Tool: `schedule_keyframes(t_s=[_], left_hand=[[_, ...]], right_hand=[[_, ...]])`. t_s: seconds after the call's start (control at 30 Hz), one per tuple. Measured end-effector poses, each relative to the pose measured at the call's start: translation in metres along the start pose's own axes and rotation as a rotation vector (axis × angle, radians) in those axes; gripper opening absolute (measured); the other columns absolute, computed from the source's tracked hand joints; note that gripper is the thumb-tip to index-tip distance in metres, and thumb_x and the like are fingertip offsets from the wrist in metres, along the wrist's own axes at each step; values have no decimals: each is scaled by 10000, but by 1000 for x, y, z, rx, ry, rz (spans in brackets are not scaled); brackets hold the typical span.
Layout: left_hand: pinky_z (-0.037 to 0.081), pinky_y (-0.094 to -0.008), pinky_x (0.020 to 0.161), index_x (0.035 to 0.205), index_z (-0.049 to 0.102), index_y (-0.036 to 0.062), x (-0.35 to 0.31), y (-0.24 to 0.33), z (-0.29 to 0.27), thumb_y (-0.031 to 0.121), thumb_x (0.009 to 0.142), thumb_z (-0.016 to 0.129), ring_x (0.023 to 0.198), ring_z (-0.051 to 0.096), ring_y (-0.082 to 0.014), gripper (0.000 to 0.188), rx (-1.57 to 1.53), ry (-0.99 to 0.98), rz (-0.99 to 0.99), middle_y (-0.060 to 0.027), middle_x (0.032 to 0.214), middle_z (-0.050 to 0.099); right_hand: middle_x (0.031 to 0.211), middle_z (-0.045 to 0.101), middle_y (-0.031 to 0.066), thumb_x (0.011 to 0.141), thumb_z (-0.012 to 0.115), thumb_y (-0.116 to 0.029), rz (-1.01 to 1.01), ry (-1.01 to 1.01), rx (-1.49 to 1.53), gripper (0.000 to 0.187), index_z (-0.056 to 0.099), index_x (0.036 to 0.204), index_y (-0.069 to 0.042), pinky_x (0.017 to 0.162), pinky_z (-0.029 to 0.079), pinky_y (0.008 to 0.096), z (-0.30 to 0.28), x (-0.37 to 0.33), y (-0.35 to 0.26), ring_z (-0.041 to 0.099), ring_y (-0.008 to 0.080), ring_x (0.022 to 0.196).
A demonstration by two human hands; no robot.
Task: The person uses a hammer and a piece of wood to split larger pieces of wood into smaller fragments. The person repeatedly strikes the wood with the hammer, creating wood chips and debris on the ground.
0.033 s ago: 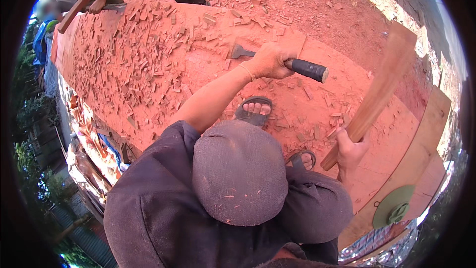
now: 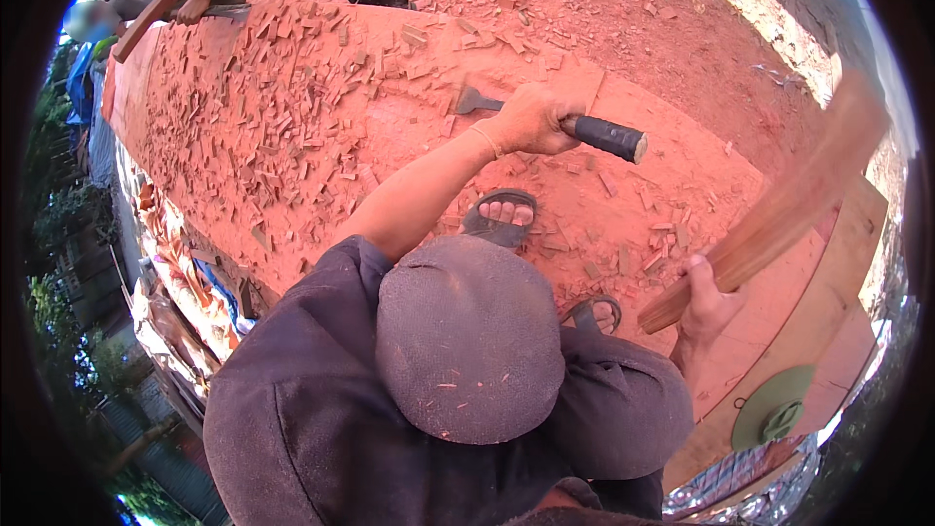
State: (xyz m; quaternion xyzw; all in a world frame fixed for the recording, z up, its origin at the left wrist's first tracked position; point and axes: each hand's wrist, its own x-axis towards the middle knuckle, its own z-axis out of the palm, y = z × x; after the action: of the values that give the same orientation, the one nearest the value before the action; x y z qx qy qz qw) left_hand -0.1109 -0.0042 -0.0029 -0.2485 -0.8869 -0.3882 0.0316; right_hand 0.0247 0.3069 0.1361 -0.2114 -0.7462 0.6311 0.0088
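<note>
My left hand (image 2: 535,119) is wrapped round a chisel (image 2: 610,138). The chisel's black-bound handle sticks out on the right of the fist, and its wide flat blade meets the reddish wood surface (image 2: 419,141) on the left. In my right hand (image 2: 709,302) is a long wooden mallet (image 2: 779,219), gripped near its narrow lower end. Its broad head is raised toward the far right, blurred by motion and apart from the chisel. Around the chisel the wood is strewn with chips (image 2: 292,102).
My sandalled feet (image 2: 504,212) and dark-clothed knees (image 2: 467,341) are close below the tools. At the upper left, a co-worker's hand (image 2: 195,8) is near another wooden mallet (image 2: 161,10). A round green lid-like object (image 2: 769,409) lies on boards at the lower right.
The mallet has swung outward to the right, away from the chisel, with my right hand shifting slightly right. My left hand and the chisel stay in place.
</note>
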Motion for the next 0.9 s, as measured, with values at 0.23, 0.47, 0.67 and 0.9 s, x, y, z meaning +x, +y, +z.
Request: schedule_keyframes(t_s=[0.23,0.47,0.67,0.9], left_hand=[[475,-467,532,681,589,143,-2,-1,-4,248,706,761,610,637,-373,203,57,-56,-35,-120,616,597],[495,-450,554,771,644,135,-4,-2,-14,238,735,764,627,652,-363,162,40,-225,-63,-112,644,618],[474,-457,535,707,591,136,-10,0,-19,241,701,772,600,630,-367,210,-43,-72,55,-108,606,590],[481,-456,544,725,588,107,-5,-6,-26,242,722,792,618,626,-385,245,-41,-27,-40,-135,629,589]], right_hand=[[871,616,56,844,673,-81,-248,75,267,207,592,1019,-8,693,522,336,62,12,-37,601,153,737],[777,608,36,828,709,-60,9,-69,-216,189,609,978,-3,586,489,315,3,-15,57,586,128,662],[979,555,88,881,652,-122,-273,210,452,324,518,1156,-15,836,515,368,-19,23,-65,555,183,870],[904,612,54,815,722,-88,-198,-113,-221,320,583,1093,-10,719,517,318,81,16,23,597,150,783]])
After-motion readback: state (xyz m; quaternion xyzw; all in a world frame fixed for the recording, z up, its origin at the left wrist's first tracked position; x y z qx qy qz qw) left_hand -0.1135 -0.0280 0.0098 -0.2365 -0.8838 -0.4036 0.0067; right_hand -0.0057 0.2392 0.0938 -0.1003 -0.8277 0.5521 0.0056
